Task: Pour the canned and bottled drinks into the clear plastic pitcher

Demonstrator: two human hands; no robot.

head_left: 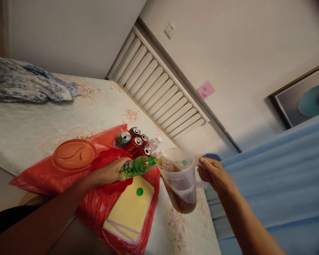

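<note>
My left hand (110, 173) is closed round a green plastic bottle (136, 166), tipped on its side with its neck at the rim of a clear plastic pitcher (179, 180). My right hand (214, 172) grips the pitcher's handle and holds it tilted above the bed edge. The pitcher holds brown liquid with foam on top. A green bottle cap (139, 191) lies on a yellow pad (130, 212) below the bottle.
A red plastic bag (42, 177) is spread on the bed, bearing an orange lid (73, 154), several drink cans (134, 141) and a small clear bottle (154, 143). A blue floral cloth (23, 81) lies far left. A slatted radiator cover (159, 85) lines the wall; blue fabric (281, 184) is at the right.
</note>
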